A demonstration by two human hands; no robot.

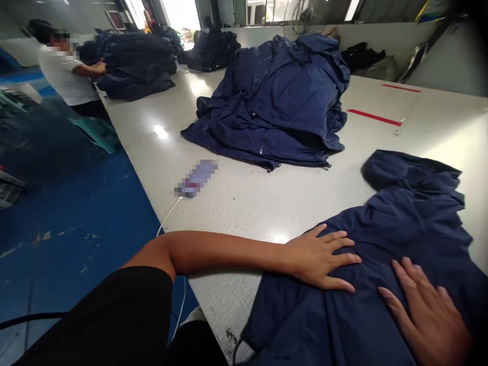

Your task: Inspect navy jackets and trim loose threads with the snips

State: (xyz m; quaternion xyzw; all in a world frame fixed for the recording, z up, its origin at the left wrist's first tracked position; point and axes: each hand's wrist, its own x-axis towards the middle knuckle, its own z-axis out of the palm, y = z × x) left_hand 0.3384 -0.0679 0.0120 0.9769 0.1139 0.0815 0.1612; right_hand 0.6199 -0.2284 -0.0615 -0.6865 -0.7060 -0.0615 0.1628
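Observation:
A dark navy jacket (358,315) with a hood-like bunched end (412,173) lies spread over the near right part of the table. My left hand (324,256) rests flat on its upper left part, fingers spread and pointing right. To its right, my right hand (430,310) lies on the same cloth with the fingers stretched out and the thumb apart. Neither hand grips the fabric. The jacket's lower end runs out of view at the bottom.
A big heap of navy garments (278,101) sits mid-table, with more piles (133,61) farther back. A phone-like device (196,179) with a white cable (168,216) lies near the left table edge. Red tape strips (375,117) mark the table (244,213). A person (66,71) stands at the far left.

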